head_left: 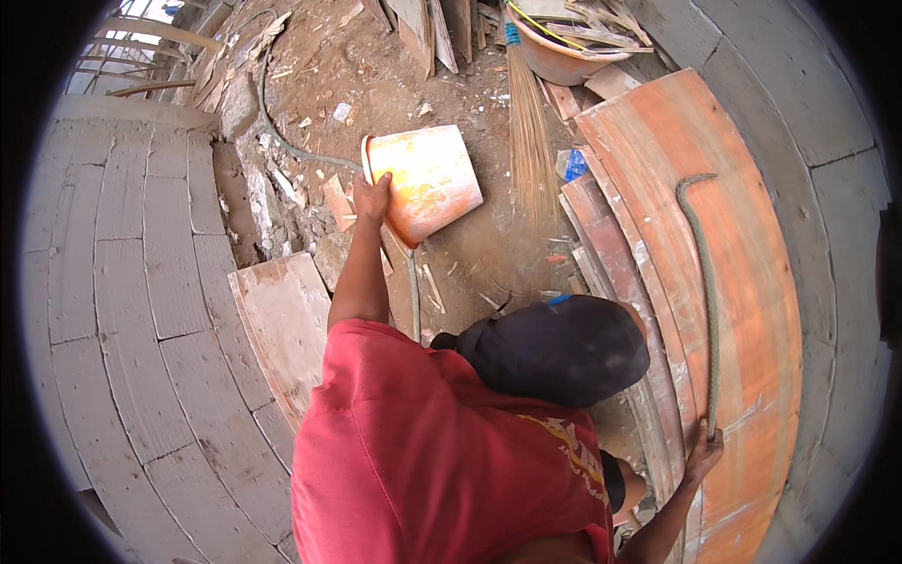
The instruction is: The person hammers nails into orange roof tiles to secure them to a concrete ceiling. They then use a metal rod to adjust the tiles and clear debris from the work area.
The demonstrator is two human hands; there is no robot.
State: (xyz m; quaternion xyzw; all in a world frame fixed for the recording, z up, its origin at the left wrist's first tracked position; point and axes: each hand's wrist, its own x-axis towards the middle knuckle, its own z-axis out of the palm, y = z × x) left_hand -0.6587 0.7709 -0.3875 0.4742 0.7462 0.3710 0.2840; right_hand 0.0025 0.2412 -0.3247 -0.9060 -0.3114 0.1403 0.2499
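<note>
My left hand (371, 198) is closed on the rim of an orange bucket (427, 179) coated with white residue. The bucket lies tilted over the dirt, its mouth facing left, and its inside is hidden. A grey-green hose (310, 152) runs along the ground to the bucket and shows again below it (413, 291). At the lower right, my right hand (703, 455) is wrapped round the lower end of a long metal bar (707, 291) with a hooked far end. That bar stretches over an orange-stained plywood sheet (752, 357).
Block walls (132, 282) stand on both sides. A straw broom (531, 132) and a bucket of wood scraps (564, 61) are at the far right. Boards are stacked under the plywood. Another board (282, 320) lies at left, and debris covers the dirt floor (357, 80).
</note>
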